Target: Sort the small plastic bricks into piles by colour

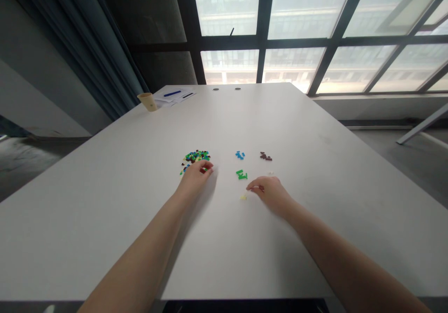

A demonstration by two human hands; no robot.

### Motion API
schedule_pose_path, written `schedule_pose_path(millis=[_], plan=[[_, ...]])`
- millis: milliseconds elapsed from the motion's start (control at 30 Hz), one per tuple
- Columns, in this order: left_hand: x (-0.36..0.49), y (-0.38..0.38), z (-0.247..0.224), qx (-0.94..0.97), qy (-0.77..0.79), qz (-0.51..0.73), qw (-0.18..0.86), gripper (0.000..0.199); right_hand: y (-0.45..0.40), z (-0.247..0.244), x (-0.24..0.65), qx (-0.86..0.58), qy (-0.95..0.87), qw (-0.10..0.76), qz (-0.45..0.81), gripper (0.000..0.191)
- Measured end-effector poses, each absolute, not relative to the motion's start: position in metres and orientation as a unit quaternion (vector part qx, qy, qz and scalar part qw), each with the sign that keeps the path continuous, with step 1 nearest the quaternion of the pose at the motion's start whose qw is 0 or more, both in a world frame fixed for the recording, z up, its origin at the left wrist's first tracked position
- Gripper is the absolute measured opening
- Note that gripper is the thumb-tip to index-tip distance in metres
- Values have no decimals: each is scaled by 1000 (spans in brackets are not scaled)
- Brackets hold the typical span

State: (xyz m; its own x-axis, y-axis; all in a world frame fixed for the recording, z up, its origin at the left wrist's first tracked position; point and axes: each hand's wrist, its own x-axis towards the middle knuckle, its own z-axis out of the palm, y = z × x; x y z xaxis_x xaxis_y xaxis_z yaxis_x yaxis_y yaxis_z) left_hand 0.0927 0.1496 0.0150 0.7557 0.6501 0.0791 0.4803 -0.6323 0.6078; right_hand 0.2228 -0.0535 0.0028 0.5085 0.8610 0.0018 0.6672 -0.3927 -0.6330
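A mixed pile of small coloured pieces lies on the white table, left of centre. My left hand is at the near right side of this pile, its fingers curled together; what they hold, if anything, is too small to name. Right of centre, my right hand pinches at a small pale yellow piece, just above a few yellow pieces. Green pieces sit just beyond its fingertips. Farther back are blue pieces and dark brown pieces. White pieces lie behind my right hand.
A beige cup stands at the table's far left edge, beside papers with a blue pen on them. Two dark round discs show near the far edge of the white table. Windows are beyond.
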Motion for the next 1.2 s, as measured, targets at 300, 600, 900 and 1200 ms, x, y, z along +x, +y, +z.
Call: schedule_pose_path(millis=[300,600,900,1200], plan=[[84,167,12,913,352,125,165,30,-54,0,220,-795,-526,250,170,34],[86,164,10,917,325,139,186,26,-55,2,220,-791,-550,219,157,40],[86,165,8,917,323,137,189,27,-56,3,220,-792,-547,219,159,41],[86,164,9,918,320,134,193,28,-55,2,219,-790,-552,214,160,40]])
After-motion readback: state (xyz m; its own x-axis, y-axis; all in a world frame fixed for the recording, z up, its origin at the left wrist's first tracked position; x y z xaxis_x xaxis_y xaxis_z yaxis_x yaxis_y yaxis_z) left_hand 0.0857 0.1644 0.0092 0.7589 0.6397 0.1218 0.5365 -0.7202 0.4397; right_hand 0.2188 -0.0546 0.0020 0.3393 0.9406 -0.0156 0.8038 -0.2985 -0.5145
